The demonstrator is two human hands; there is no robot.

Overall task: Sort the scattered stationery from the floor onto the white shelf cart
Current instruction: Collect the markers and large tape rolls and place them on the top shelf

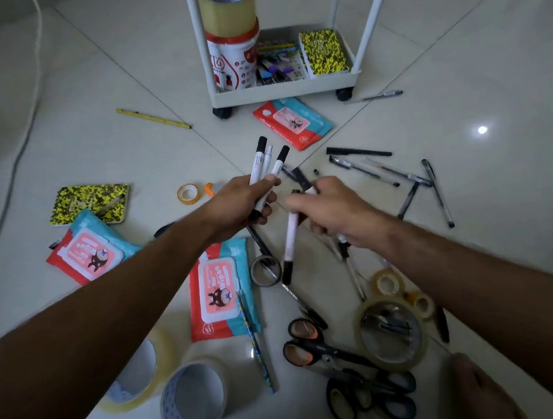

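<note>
1. The left hand [245, 201] grips a bundle of markers [264, 162], their black caps pointing up toward the cart [284, 89].
2. The right hand [332, 211] holds one marker [290, 238] with its black cap pointing down; the hand is blurred, so how its fingers lie on the barrel is hard to tell.
3. The two hands are close together above the middle of the floor [490, 192], in front of the cart.
4. On the cart's bottom shelf a tape roll [227, 4] sits on a red-and-white tub [234, 64] at the left; loose pens lie in the middle and a yellow notebook [324, 52] at the right.
5. A wipes pack [293, 123] lies on the floor just in front of the cart, and a yellow pencil [153, 118] lies to the cart's left.
6. Black pens [402, 177] lie scattered on the floor to the right of the hands.
7. To the left lie a second yellow notebook [90, 203], a second wipes pack [88, 251] touching it, and a small tape roll [189, 194].
8. Nearer the person lie a third wipes pack [220, 289], two big tape rolls [193, 399], two pairs of scissors [322, 349] and a clear tape roll [390, 332].
</note>
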